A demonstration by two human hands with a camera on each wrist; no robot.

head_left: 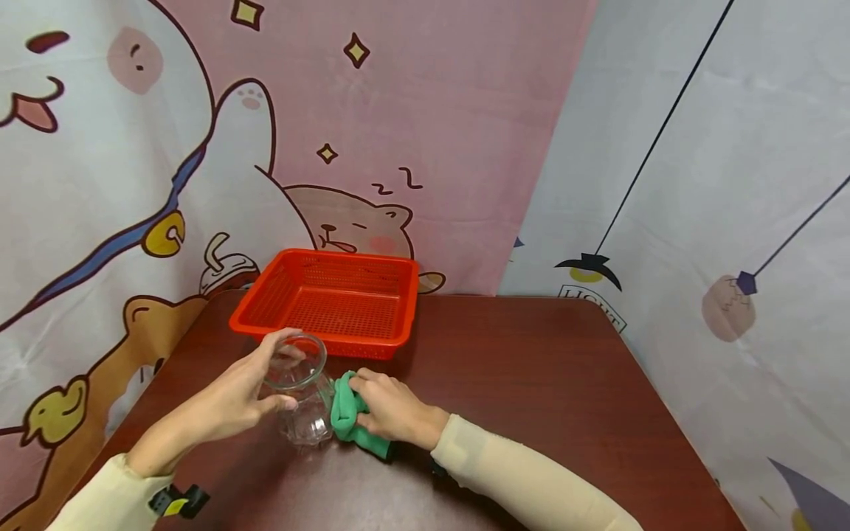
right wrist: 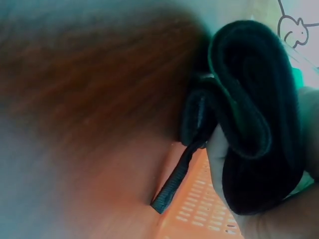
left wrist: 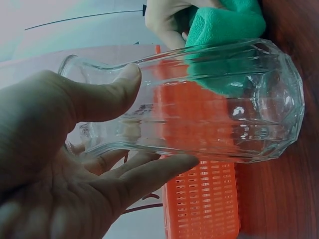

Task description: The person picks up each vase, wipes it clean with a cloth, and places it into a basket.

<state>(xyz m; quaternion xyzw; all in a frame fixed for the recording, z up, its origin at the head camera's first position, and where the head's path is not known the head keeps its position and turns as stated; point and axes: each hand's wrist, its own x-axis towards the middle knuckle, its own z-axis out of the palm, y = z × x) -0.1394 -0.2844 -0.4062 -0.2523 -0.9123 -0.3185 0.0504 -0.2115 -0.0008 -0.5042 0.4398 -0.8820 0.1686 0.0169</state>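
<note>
A clear glass vase (head_left: 308, 422) with a flared rim, narrow neck and faceted body stands roughly upright over the table in front of the basket. My left hand (head_left: 232, 394) holds it about the neck, thumb on the near side and fingers on the far side. Whether its base touches the table is hard to tell. On the vase's right side, a bunched green cloth (head_left: 344, 413) lies against the glass, gripped by my right hand (head_left: 395, 409). The left wrist view shows the cloth (left wrist: 227, 25) beside the vase's lower body (left wrist: 249, 134). Folded fabric (right wrist: 284, 149) looks dark in the right wrist view.
A red perforated plastic basket (head_left: 325, 341) sits at the back left of the brown table (head_left: 518, 391), just behind the vase. Printed cloth curtains (head_left: 465, 147) hang behind the table and along its sides.
</note>
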